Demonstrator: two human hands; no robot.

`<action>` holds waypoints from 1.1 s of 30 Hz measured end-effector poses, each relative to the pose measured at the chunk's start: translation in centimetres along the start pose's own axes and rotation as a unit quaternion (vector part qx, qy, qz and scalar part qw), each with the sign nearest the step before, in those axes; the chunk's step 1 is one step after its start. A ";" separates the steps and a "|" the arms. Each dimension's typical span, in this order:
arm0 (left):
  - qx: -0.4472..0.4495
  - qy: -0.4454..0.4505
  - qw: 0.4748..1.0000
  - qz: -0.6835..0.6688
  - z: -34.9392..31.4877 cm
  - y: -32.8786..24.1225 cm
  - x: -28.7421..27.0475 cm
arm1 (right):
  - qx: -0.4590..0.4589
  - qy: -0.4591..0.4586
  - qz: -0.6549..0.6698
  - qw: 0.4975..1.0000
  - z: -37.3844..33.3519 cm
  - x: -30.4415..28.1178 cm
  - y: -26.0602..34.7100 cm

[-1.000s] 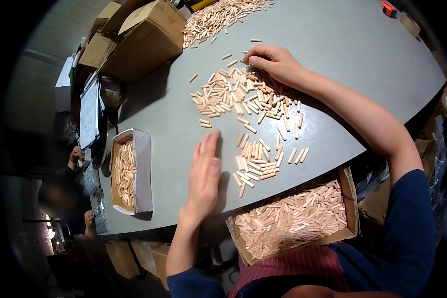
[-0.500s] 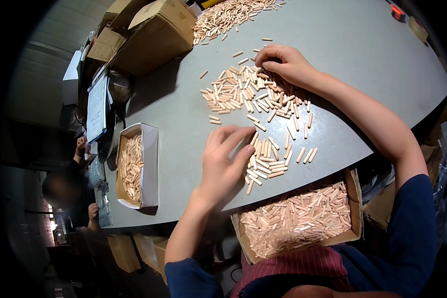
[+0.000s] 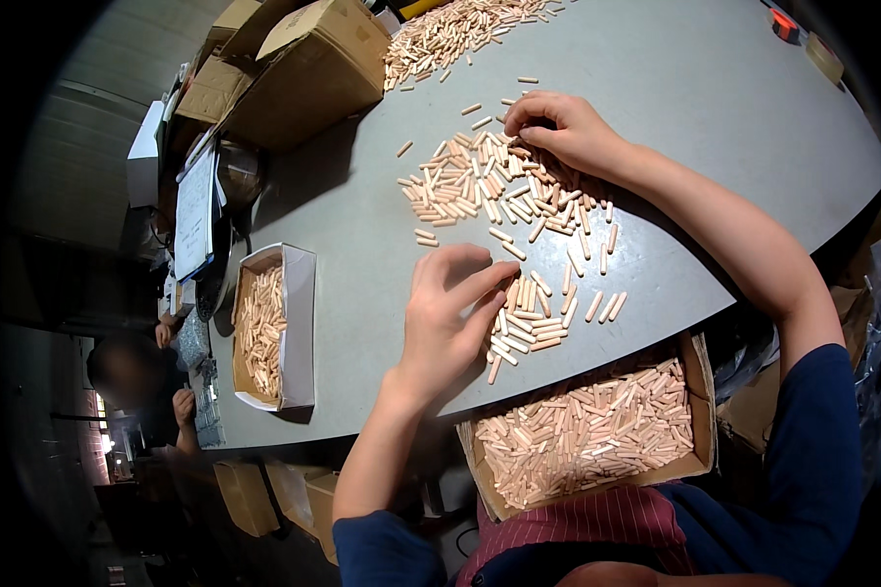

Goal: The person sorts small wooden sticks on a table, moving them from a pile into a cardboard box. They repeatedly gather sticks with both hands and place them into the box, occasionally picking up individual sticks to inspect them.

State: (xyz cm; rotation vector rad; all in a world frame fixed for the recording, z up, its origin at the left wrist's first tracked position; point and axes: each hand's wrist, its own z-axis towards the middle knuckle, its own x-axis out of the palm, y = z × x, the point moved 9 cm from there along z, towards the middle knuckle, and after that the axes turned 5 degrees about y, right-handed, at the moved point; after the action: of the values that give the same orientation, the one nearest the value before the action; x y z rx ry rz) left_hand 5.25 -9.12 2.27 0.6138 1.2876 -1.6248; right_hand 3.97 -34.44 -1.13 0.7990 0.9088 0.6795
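Observation:
My left hand [image 3: 442, 318] is over the near cluster of wooden dowel pins [image 3: 524, 318]. Its index fingertip reaches the cluster's left edge, and a gap shows between index finger and thumb. My right hand [image 3: 570, 132] rests at the far right side of a larger spread of dowel pins [image 3: 450, 181], fingers curled in and thumb close to them; whatever they hold is hidden. Below the table's near edge, against my body, a cardboard box [image 3: 703, 401] holds a mass of similar dowels.
A white-sided carton [image 3: 301, 328] of dowels stands on the table's left. Behind it are a clipboard with papers [image 3: 196, 210] and large cardboard boxes [image 3: 308, 73]. Another dowel heap [image 3: 450, 39] lies at the far edge. A tape measure [image 3: 783, 26] sits far right. Another person [image 3: 132, 377] is at left.
My left hand's fingers have spread slightly and its index fingertip has shifted a little right and down. My right hand stays in nearly the same place. The other person's hand has moved down.

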 end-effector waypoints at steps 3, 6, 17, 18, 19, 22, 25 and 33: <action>0.011 -0.002 1.000 -0.007 0.0 -0.1 -0.1 | -0.001 0.003 -0.003 1.000 0.1 0.1 -0.2; -0.010 -0.016 0.998 -0.054 -0.2 0.5 -0.4 | 0.003 -0.001 -0.006 1.000 0.1 0.1 -0.1; -0.134 -0.050 0.957 -0.254 -1.7 3.8 -0.9 | 0.049 0.003 0.011 0.999 0.0 0.3 -0.7; -0.167 -0.069 0.936 -0.303 -2.3 4.2 -1.0 | 0.055 0.006 0.016 0.998 0.0 0.4 -0.5; -0.200 -0.087 0.911 -0.350 -2.9 4.6 -1.1 | 0.060 0.010 0.022 0.998 0.0 0.5 -0.3; -0.148 -0.227 0.940 -0.209 -3.8 5.5 -7.5 | 0.054 -0.001 0.010 0.999 -0.3 -0.4 -1.2; -0.145 -0.363 0.912 -0.126 -7.6 8.0 -15.0 | 0.067 0.005 0.017 0.998 -0.5 -0.3 -1.0; -0.192 -0.286 0.903 0.254 -12.7 6.4 -16.3 | 0.020 0.003 -0.022 1.000 -0.2 -0.3 -0.1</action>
State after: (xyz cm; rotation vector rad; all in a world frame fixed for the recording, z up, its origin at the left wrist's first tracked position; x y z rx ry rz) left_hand 15.89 8.58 8.67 0.1714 0.8689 -0.9682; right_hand 3.66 -34.69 -1.18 0.8109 0.9449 0.6260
